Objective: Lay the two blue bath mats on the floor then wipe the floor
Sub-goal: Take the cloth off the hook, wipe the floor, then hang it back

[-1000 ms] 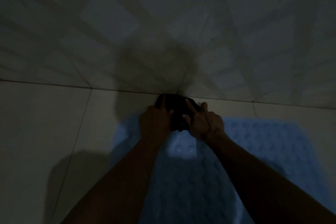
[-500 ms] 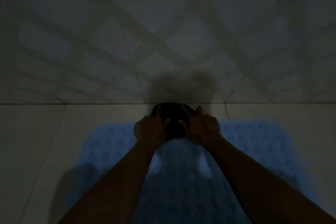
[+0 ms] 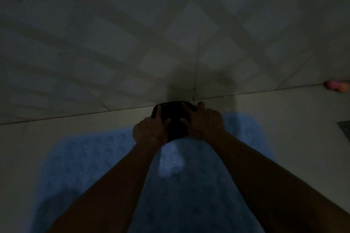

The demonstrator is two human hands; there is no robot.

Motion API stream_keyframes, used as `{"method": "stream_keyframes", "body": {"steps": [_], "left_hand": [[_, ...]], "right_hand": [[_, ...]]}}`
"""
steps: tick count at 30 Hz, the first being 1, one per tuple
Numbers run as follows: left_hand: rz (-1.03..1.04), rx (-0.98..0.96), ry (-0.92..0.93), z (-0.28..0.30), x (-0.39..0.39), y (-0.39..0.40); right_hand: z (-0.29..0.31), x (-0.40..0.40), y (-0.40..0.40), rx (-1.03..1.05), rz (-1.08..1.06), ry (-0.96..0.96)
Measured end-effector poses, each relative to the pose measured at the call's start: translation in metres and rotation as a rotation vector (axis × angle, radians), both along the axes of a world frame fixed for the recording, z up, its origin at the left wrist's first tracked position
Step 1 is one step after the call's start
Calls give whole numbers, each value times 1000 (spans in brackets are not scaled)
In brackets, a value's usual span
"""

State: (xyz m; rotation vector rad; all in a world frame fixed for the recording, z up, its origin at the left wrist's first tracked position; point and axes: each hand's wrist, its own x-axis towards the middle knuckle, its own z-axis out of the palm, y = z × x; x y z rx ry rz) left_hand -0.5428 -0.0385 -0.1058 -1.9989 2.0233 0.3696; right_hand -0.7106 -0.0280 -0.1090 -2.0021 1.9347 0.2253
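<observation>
Head view, dim light, and both hands are out in front, pressed flat on a dark cloth [image 3: 175,121] right where the floor [image 3: 62,125] meets the tiled wall [image 3: 113,43]. The left hand [image 3: 150,130] lies on the cloth's left side, fingers stretched forward, nothing gripped. The right hand [image 3: 203,124] covers the right side, fingers spread and straight, pressing down as well. Under both wrists and forearms lies a blue bath mat [image 3: 91,159], flat on the floor, bumpy surface showing, spreading out to either side of the arms. Far off to the right of the right hand, a small pink object [image 3: 336,86] sits at the wall's foot, too blurred to identify.
</observation>
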Motion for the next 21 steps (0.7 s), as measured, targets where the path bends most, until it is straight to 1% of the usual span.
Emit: {"method": "stream_keyframes", "body": {"steps": [9, 12, 17, 21], "left_hand": [[3, 20, -12, 0, -70, 4], [-25, -1, -18, -2, -95, 5], [-34, 7, -31, -2, -136, 9], [-65, -9, -20, -7, -159, 6]], "right_hand": [[6, -69, -9, 64, 83, 66], [10, -99, -12, 93, 107, 77], [9, -133, -9, 121, 71, 79], [2, -153, 2, 61, -18, 49]]}}
